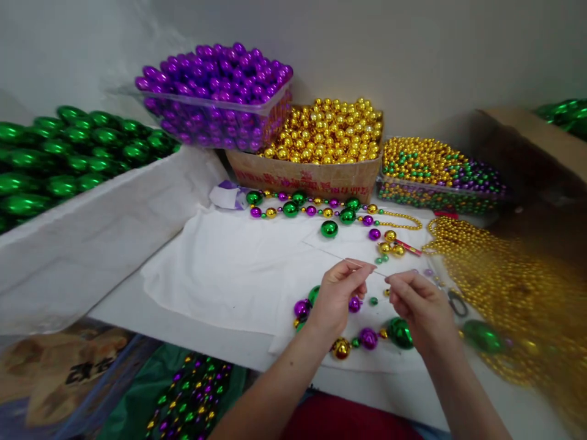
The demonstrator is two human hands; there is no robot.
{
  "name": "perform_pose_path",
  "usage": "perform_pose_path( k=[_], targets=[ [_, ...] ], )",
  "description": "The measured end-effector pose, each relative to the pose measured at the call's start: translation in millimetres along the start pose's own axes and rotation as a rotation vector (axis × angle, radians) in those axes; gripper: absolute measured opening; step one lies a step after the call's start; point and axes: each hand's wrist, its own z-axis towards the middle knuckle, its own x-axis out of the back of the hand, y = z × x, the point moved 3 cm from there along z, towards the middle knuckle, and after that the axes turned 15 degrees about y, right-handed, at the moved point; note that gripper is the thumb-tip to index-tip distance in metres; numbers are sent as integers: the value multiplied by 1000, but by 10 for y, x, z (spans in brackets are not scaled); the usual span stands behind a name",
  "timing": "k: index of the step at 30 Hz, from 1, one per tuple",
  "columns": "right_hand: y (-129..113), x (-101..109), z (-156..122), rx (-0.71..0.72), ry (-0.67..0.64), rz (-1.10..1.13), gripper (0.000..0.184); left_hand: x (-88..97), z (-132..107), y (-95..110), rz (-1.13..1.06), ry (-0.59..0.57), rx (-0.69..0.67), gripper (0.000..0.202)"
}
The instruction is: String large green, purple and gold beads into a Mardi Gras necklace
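A thin, pale strand runs between my hands, and its far end reaches up and left over the white cloth; I cannot tell whether it is thread or wire. My left hand pinches it between thumb and finger. A little to the right, my right hand is closed on its other end at the fingertips. Beneath both hands lies a string of green, purple and gold beads, partly hidden by them. Loose beads sit just beyond, among them a large green bead and several gold beads.
Behind stand a clear tub of purple beads, a cardboard box of gold beads and a tub of small mixed beads. Gold bead chains heap at right near scissors. A finished-looking strand lies across the white cloth.
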Motion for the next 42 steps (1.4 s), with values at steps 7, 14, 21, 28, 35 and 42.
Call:
perform_pose_path(
  k=[7,14,21,28,35,42],
  targets=[
    [-507,146,124,142,113,-41,21,-20,190,355,161,-264,-87,26],
    [-548,141,107,185,165,-57,14,702,350,554,214,25,-124,28],
    [-503,87,45,182,134,37,10,1102,280,378,359,172,-80,30],
    [-595,129,20,179,202,7,11,1163,227,202,421,176,-81,28],
    [-599,157,35,198,221,4,10,1301,73,166,567,216,-130,27],
    [-593,131,28,198,197,31,11,1397,-2,159,687,217,-184,28]
  ],
)
